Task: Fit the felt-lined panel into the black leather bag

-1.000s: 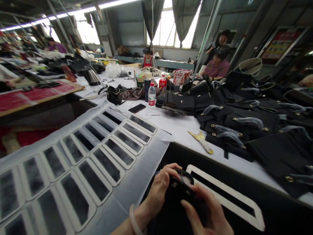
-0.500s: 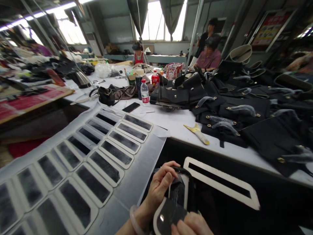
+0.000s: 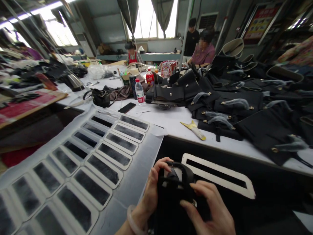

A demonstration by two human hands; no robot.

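Two bare hands are holding a black bag body (image 3: 174, 212) upright at the lower middle, just off the near edge of a white desk (image 3: 171, 122). The left hand (image 3: 151, 189), wearing a translucent bangle (image 3: 132, 220) at its wrist, is grasping the bag's rounded top rim, fingers hooking over its far side. The right hand (image 3: 211, 205) is pinching the bag's other side between thumb and fingers, beside a small shiny fitting. Right of the bag, a cream-bordered frame (image 3: 250, 189) with a long slot is lying on a black surface (image 3: 271, 192). To the left, a pale sheet (image 3: 133, 176) is carrying rows of dark panels with rounded, whitish borders. A yellow-and-white tool (image 3: 195, 130) is resting near the desk's near edge. Farther back, a phone (image 3: 126, 107) is lying near a red-capped water bottle (image 3: 140, 93), which is standing near a small black handbag (image 3: 100, 98). Black bags (image 3: 256, 122) with plastic-wrapped handles and gold-coloured fittings are covering the desk's right side. Beyond them, a person in a purple top (image 3: 202, 54) is leaning forward, and another in a red apron (image 3: 132, 58) is sitting farther left.
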